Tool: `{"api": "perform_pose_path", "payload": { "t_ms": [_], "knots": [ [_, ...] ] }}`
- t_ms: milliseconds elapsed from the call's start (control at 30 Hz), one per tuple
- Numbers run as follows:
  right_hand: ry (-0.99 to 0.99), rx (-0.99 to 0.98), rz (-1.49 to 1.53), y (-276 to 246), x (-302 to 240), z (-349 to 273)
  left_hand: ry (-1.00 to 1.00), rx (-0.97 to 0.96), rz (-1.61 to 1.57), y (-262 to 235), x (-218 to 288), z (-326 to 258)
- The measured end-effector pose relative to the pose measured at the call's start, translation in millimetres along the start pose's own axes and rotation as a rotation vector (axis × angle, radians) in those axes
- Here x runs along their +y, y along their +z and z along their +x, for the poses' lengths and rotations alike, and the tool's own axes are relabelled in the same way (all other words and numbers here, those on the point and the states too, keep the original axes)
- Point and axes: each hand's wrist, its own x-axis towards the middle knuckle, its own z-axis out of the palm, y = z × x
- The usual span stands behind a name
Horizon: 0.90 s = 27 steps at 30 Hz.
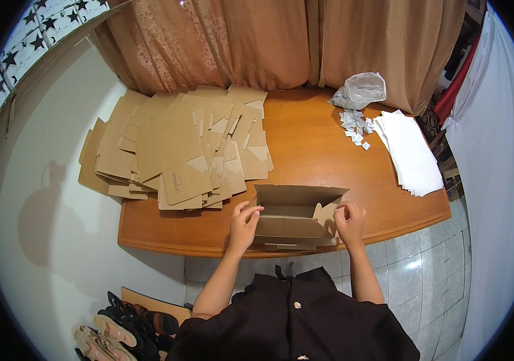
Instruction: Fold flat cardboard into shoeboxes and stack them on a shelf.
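Between half-curled hands (245,221) (350,221) — grip unclear — an open cardboard box (287,229), inner floor (284,211) visible.

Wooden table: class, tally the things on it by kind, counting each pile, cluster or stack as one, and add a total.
Open cardboard box: 1
Pile of flattened cardboard: 1
Plastic bag: 1
Cluster of small packets: 1
Fanned stack of white sheets: 1
Total: 5

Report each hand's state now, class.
Left hand: fingers bent at the cardboard box's left end; grip unclear.
Right hand: fingers curled by its right end; grip unclear.
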Motion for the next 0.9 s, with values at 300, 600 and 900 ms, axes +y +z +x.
{"api": "perform_pose_path", "payload": {
  "t_ms": [300,600,900],
  "knots": [
    [0.037,-0.665,-0.652,10,-43,21,-0.037,-0.150,0.289,-41,17,4],
    [0.216,-0.414,-0.174,-56,-16,14,-0.371,-0.352,0.736,-29,7,-18],
    [0.139,-0.042,-0.175,-72,48,12,-0.198,-0.266,1.011,15,44,-22]
  ]
}}
